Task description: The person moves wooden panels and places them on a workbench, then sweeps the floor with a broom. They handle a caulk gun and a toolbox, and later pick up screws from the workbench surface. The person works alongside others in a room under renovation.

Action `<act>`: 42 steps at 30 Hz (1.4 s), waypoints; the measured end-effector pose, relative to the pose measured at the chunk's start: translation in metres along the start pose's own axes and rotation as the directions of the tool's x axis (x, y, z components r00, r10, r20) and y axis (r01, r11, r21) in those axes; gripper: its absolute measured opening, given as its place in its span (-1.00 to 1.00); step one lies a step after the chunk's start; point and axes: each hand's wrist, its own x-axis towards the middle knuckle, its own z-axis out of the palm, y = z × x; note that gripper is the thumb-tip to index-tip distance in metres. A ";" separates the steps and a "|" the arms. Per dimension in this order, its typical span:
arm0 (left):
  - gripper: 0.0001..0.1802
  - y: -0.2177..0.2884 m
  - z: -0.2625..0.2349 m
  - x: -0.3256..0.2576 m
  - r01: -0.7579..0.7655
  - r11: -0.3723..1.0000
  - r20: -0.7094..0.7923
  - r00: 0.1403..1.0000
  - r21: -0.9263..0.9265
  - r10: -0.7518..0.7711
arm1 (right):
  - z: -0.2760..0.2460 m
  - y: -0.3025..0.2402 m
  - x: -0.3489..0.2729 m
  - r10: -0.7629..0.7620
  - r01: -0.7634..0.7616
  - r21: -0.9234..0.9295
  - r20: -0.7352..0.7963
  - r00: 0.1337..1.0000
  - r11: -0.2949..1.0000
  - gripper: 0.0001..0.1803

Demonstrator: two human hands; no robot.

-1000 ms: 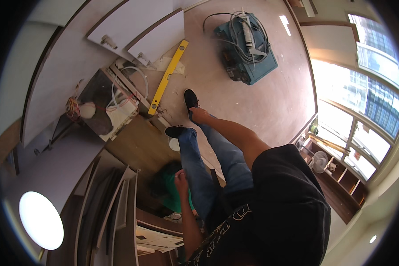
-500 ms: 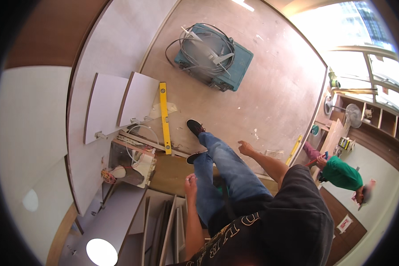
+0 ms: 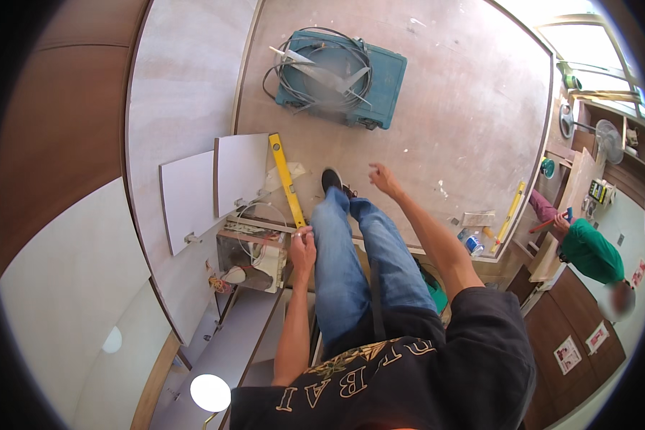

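Dusty plywood floor [image 3: 444,107] spreads below. Left hand [image 3: 302,246] rests closed on the yellow level [image 3: 287,180] at its near end; right hand [image 3: 382,178] hangs open and empty beyond it. A teal tool case [image 3: 347,79] lies farther off.

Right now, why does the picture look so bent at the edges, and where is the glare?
Head view: the fisheye lens curves the straight floor edge and leaves a black rim; daylight from the window washes out the upper right; a round lamp glares white at the bottom; the teal tool case looks slightly smeared; the left hand and right hand stay fairly sharp.
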 end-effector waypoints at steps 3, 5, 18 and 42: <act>-0.78 0.038 0.007 0.042 -0.041 0.997 0.094 0.995 0.069 0.035 | -0.012 -0.025 0.052 -0.077 0.075 -0.027 -0.088 0.993 0.997 -0.58; -0.78 0.057 0.019 0.062 0.050 0.995 0.141 0.989 -0.085 -0.038 | -0.012 -0.043 0.074 -0.147 0.126 -0.161 -0.127 0.981 0.979 -0.60; -0.80 0.086 0.072 0.181 -0.066 0.956 0.115 0.993 0.287 0.034 | 0.001 -0.140 0.318 -0.269 0.104 -0.674 -0.145 0.952 0.731 -0.41; -0.80 0.103 0.054 0.203 -0.268 0.920 0.454 0.883 0.287 0.116 | -0.130 -0.238 0.180 0.136 0.000 -0.287 0.453 0.881 0.958 -0.23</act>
